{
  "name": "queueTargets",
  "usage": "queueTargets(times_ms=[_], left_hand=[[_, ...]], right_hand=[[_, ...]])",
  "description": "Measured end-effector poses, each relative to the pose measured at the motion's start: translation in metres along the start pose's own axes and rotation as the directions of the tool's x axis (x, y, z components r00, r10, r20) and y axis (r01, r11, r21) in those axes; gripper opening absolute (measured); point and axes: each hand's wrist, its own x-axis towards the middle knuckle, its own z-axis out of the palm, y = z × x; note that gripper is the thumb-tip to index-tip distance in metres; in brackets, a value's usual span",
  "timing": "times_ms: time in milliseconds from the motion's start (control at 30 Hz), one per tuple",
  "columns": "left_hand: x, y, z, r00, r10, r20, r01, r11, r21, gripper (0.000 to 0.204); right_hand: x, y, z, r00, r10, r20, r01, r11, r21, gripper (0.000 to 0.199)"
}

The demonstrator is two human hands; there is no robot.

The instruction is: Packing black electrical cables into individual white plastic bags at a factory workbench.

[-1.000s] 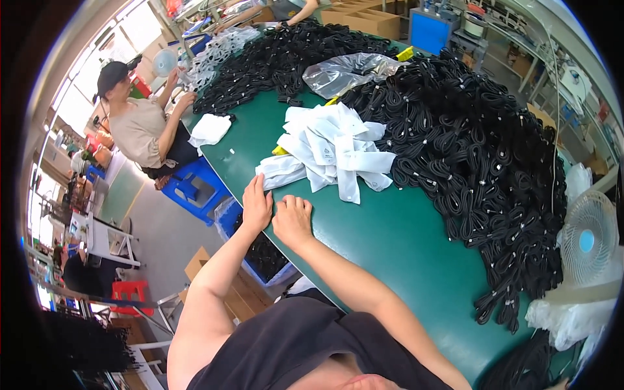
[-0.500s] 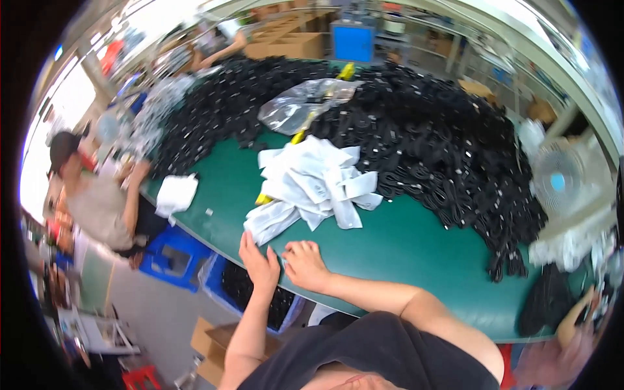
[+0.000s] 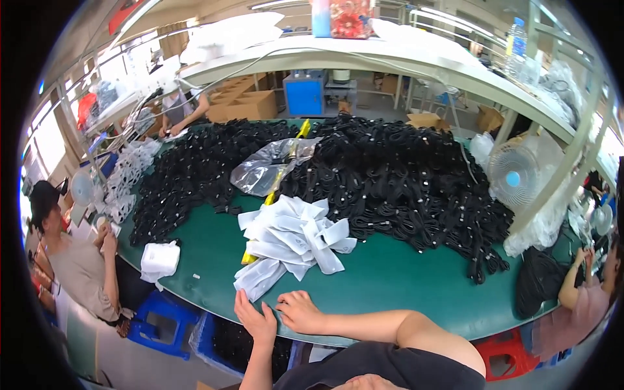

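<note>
Left hand: here it is at the near table edge, left hand (image 3: 255,320) with its fingers stretched out and the thumb apart, nothing visible in its grasp; the fingertips sit right at the near end of the pile, contact too close to call.
Right hand: just beside it, right hand (image 3: 300,312) lies palm down, fingers loosely bent and slightly parted, no item seen in it.
White packets: front and centre, white packets (image 3: 296,235) overlap in a loose pile on the green table (image 3: 403,289), straight ahead of both hands.
Yellow strip: yellow strip (image 3: 304,129) runs away beyond the pile, partly covered by the clear plastic bag (image 3: 257,175).
Black cords: coiled black cords (image 3: 403,185) heap up across the far side, left and right.
Left flank: white bundle (image 3: 160,259) lies near the table edge, a seated co-worker (image 3: 81,266) beyond it.
Right flank: a fan (image 3: 513,175) stands beside the heap.
</note>
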Motion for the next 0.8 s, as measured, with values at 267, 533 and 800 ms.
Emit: queueTargets(times_ms=[267, 533, 800], left_hand=[[0.001, -0.004, 0.004, 0.999, -0.013, -0.032, 0.013, 1.000, 0.011, 0.065], [-0.001, -0.008, 0.003, 0.999, -0.044, 0.002, 0.044, 0.999, 0.017, 0.067], [-0.005, -0.007, 0.003, 0.999, -0.039, -0.012, 0.039, 0.998, 0.047, 0.060]], right_hand=[[0.006, 0.001, 0.003, 0.999, -0.051, -0.018, 0.049, 0.995, -0.088, 0.026], [0.008, -0.019, -0.040, 0.957, -0.250, 0.146, 0.206, 0.943, 0.260, 0.026], [0.184, -0.086, -0.498, 0.640, -0.253, -0.726, -0.549, 0.510, -0.662, 0.082]])
